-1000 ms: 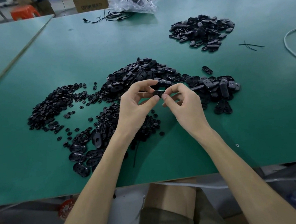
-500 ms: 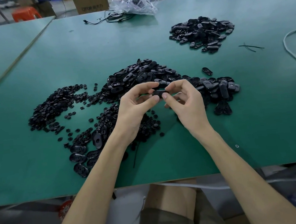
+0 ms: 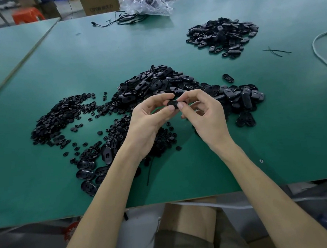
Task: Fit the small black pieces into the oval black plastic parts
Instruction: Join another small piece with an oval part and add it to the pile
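Both hands meet above the green table [image 3: 202,160] and pinch one oval black plastic part [image 3: 173,103] between thumbs and forefingers. My left hand [image 3: 148,123] grips its left end, my right hand [image 3: 203,112] its right end. A big heap of oval parts [image 3: 154,82] lies just behind the hands and runs on to the right [image 3: 242,96]. Small black pieces [image 3: 58,118] are spread in a wide pile at the left, more lie under my left wrist [image 3: 160,142]. Whether a small piece sits in the held part is hidden by my fingers.
A second heap of oval parts [image 3: 224,34] lies at the back right. Several oval parts [image 3: 89,171] lie near the front left edge. A clear plastic bag [image 3: 149,3] and black cable [image 3: 120,20] sit at the far edge, a white cord [image 3: 323,52] at the right.
Both hands stay together on the oval part and have shifted slightly away from me, with the fingers turning it a little. Nothing else has moved.
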